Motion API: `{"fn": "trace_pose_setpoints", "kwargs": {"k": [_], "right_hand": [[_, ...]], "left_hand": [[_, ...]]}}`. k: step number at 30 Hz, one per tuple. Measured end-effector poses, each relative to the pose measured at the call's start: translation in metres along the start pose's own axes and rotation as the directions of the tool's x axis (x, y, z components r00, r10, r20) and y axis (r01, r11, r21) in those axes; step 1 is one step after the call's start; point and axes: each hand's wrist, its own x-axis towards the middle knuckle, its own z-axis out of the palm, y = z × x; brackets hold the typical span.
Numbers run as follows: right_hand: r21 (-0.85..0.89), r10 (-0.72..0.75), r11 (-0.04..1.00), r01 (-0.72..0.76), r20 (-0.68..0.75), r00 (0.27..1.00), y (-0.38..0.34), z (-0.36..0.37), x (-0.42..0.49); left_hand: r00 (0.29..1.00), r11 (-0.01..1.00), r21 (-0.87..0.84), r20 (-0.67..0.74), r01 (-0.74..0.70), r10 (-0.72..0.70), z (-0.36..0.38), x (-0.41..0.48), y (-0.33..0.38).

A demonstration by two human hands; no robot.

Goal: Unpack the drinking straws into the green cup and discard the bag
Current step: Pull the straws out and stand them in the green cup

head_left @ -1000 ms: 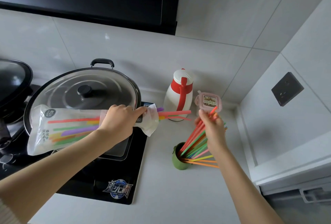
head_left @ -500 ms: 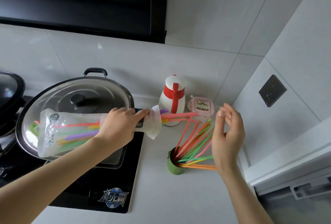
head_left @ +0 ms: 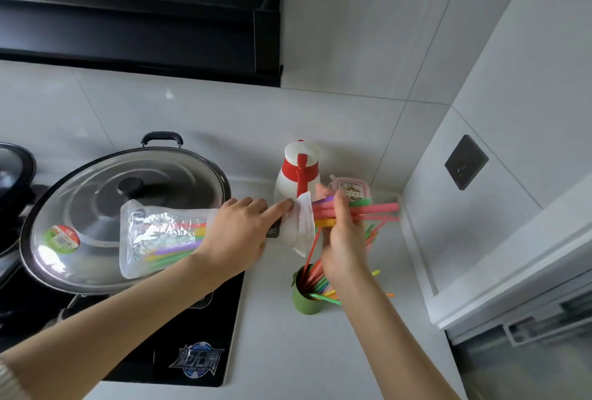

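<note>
Left hand [head_left: 238,233] grips the clear bag [head_left: 153,236] near its open mouth and holds it level over the wok lid [head_left: 96,194], closed end toward 9 o'clock. Some coloured straws lie inside the bag. Right hand [head_left: 344,239], at 3 o'clock of the bag mouth, has its fingers curled round the straw bundle [head_left: 378,209] sticking out of it. Green cup [head_left: 306,302] stands on the counter [head_left: 288,351] at 6 o'clock of the right hand; the loose straws [head_left: 323,290] in it lean toward 1 to 3 o'clock. White-and-red jug [head_left: 298,172] and pink box [head_left: 350,190] stand at 12 o'clock of the cup, against the wall.
</note>
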Motion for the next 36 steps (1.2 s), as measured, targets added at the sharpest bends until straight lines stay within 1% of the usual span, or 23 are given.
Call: {"fn": "trace_pose_setpoints", "kwargs": {"k": [3, 5, 7, 9, 12, 19, 24, 28, 31, 33, 36], "right_hand": [[0.245, -0.042, 0.969, 0.044, -0.015, 0.999, -0.018, -0.009, 0.011], [0.394, -0.042, 0.916, 0.075, -0.092, 0.995, -0.032, -0.015, 0.018], [0.473, -0.005, 0.876, 0.095, -0.189, 0.982, -0.044, -0.023, 0.026], [0.494, 0.016, 0.863, 0.106, -0.237, 0.971, -0.054, -0.033, 0.034], [0.502, 0.017, 0.855, 0.132, -0.282, 0.959, -0.066, -0.046, 0.042], [0.473, -0.069, 0.842, 0.260, -0.384, 0.921, -0.088, -0.072, 0.056], [0.400, -0.125, 0.857, 0.326, -0.452, 0.883, -0.095, -0.086, 0.061], [0.328, -0.166, 0.870, 0.369, -0.509, 0.845, -0.098, -0.096, 0.063], [0.266, -0.201, 0.880, 0.394, -0.543, 0.815, -0.098, -0.102, 0.065], [0.214, -0.232, 0.889, 0.406, -0.554, 0.799, -0.097, -0.103, 0.065], [0.147, -0.283, 0.898, 0.414, -0.526, 0.802, -0.092, -0.101, 0.064]], "left_hand": [[1.000, 1.000, -0.027, 0.018, 0.005, -0.004, 0.002, -0.005, -0.001], [1.000, 0.999, -0.041, 0.017, 0.013, -0.012, 0.003, -0.009, -0.003], [1.000, 0.999, -0.049, 0.018, 0.016, -0.015, 0.001, -0.012, -0.003], [1.000, 0.999, -0.046, 0.026, 0.015, -0.013, 0.001, -0.014, -0.002], [0.999, 0.997, -0.071, 0.040, 0.015, -0.012, 0.003, -0.016, -0.002], [0.996, 0.992, -0.099, 0.037, 0.080, -0.077, 0.006, -0.018, -0.014], [0.994, 0.991, -0.089, 0.049, 0.098, -0.094, 0.014, -0.021, -0.029], [0.986, 0.987, -0.040, 0.052, 0.158, -0.156, 0.017, -0.024, -0.043], [0.982, 0.984, -0.026, 0.067, 0.179, -0.177, 0.020, -0.028, -0.055], [0.979, 0.981, -0.012, 0.078, 0.192, -0.191, 0.019, -0.030, -0.060], [0.974, 0.978, -0.001, 0.087, 0.210, -0.209, 0.018, -0.031, -0.066]]}}
